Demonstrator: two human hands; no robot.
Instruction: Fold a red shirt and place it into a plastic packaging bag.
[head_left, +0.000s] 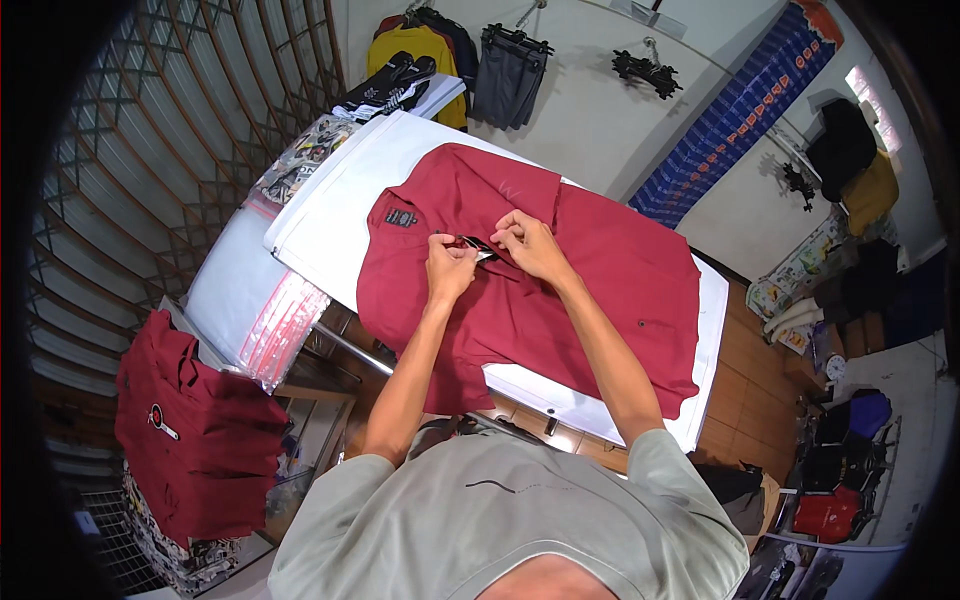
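Observation:
A dark red short-sleeved shirt (622, 285) lies spread across a white board-like tabletop (326, 232), with a sleeve hanging over the near edge. Inside its collar is a black neck label (400, 217) that bears writing. My left hand (450, 270) pinches a small black-and-white hang tag (482, 251) just above the shirt's front opening. Close on the right, my right hand (529, 244) has its thumb and forefinger drawn together over the same opening. Whether a thread or a bit of cloth sits between those fingertips is too small to tell.
At the left, more folded dark red shirts (199, 435), one bearing a round-headed tag (159, 420), are stacked beside clear plastic bags (247, 277). Patterned packs (307, 161) lie past the table's left edge. Hanging clothes (514, 75) and a long blue roll (735, 120) stand against the wall.

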